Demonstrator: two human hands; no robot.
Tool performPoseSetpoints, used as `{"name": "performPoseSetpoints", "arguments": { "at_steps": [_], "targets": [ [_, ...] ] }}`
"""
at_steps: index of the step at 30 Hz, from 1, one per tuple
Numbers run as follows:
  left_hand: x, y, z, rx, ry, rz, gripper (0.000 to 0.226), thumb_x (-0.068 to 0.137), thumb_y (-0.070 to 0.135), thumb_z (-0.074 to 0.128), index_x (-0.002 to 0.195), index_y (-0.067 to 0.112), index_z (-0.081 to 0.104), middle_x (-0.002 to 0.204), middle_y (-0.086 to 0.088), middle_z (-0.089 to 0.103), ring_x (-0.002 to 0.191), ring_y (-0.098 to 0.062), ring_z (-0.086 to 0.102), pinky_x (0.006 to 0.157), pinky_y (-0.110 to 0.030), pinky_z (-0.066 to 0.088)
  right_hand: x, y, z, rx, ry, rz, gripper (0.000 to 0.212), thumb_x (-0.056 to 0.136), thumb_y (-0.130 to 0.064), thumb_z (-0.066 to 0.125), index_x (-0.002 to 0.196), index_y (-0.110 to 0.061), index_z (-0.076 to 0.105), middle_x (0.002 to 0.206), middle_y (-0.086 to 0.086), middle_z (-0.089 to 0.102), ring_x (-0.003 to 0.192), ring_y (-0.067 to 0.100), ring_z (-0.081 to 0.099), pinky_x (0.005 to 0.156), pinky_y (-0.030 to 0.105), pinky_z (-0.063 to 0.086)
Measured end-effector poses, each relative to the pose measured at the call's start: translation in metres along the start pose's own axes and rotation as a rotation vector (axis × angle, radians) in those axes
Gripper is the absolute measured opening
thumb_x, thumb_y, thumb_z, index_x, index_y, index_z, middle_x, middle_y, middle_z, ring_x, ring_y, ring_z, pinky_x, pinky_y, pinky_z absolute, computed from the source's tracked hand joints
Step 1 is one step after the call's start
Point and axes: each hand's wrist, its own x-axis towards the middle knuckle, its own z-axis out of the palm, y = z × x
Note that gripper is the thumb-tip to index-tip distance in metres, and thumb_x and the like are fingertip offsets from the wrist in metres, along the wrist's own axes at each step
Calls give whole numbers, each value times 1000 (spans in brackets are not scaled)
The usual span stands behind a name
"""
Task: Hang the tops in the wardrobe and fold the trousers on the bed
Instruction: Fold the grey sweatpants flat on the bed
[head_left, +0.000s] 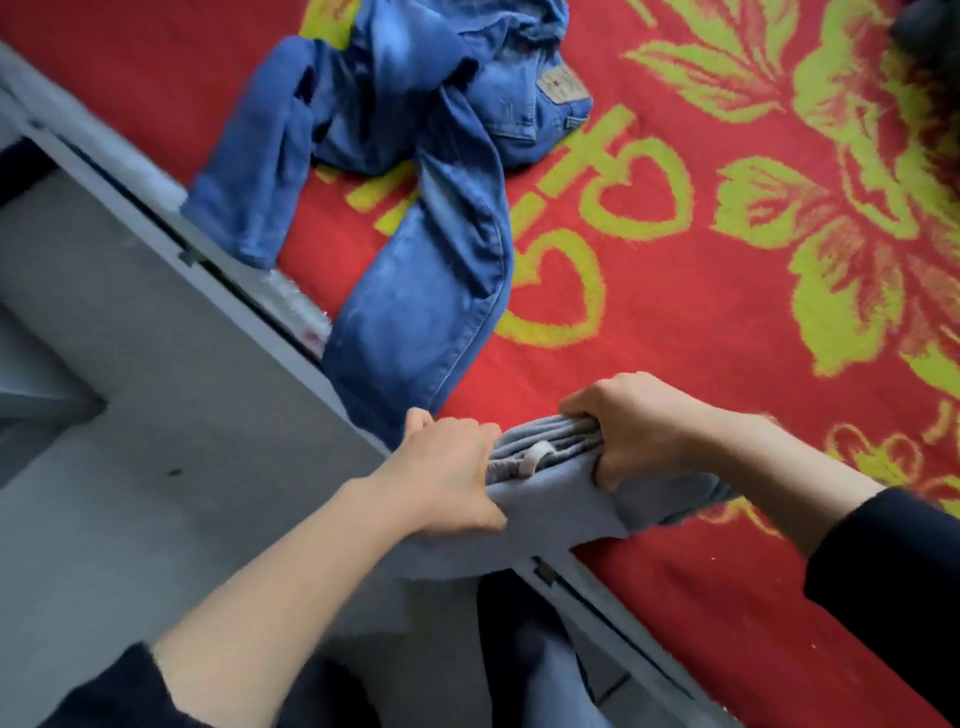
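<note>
Left grip (447, 467) and right grip (639, 426) each clench one end of the bunched grey garment (550, 499) at the bed (675, 322) edge, lower centre, likely squaring it for folding; blue jeans (415, 218) lie crumpled upper left.

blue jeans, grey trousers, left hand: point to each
blue jeans (426, 291), head view, on the long leg
grey trousers (566, 501), head view, on the smooth cloth under the waistband
left hand (447, 465), head view, on its back

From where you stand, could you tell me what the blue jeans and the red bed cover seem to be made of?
The blue jeans look like denim: faded matte blue, stitched seams, a tan waist patch. The red bed cover seems a fuzzy matte blanket, its yellow-green pattern soft-edged; fibre unclear.
</note>
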Motion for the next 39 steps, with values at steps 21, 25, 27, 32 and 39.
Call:
{"name": "performPoseSetpoints", "arguments": {
  "at_steps": [21, 25, 27, 32, 39],
  "targets": [
    [-518, -433, 148, -261, 506, -790, 39, 76, 38, 65, 108, 20, 51, 112, -1, 63, 102, -26, 58, 69, -32, 41, 188, -660, 157, -483, 56, -740, 29, 81, -33, 60, 107, -27, 50, 101, 4, 65, 97, 30, 59, 73, 30, 33],
    [-565, -492, 168, -263, 603, -848, 40, 81, 37, 64, 112, 16, 49, 115, -1, 61, 105, -24, 57, 69, -31, 35, 225, -736, 177, -556, 84, -867, 40, 84, -29, 58, 121, -23, 48, 110, 1, 63, 104, 27, 55, 80, 29, 36],
    [-579, -526, 172, -269, 592, -885, 39, 83, 39, 62, 112, 18, 47, 108, 0, 61, 100, -24, 57, 66, -30, 31, 248, -771, 183, -592, 87, -891, 42, 82, -29, 58, 122, -23, 47, 111, 2, 63, 104, 26, 55, 79, 29, 37],
    [-599, -627, 178, -269, 548, -945, 31, 83, 34, 58, 105, 17, 44, 94, -2, 61, 88, -25, 57, 62, -29, 30, 326, -849, 199, -691, 64, -932, 43, 85, -29, 53, 125, -22, 41, 115, 3, 61, 108, 27, 55, 77, 30, 36],
    [-601, -800, 194, -201, 528, -1039, 36, 86, 29, 53, 119, 17, 45, 111, -3, 61, 103, -26, 55, 71, -30, 27, 464, -956, 232, -703, 78, -939, 42, 87, -32, 52, 125, -19, 39, 121, 7, 59, 115, 29, 52, 83, 33, 42]
  ]
}}
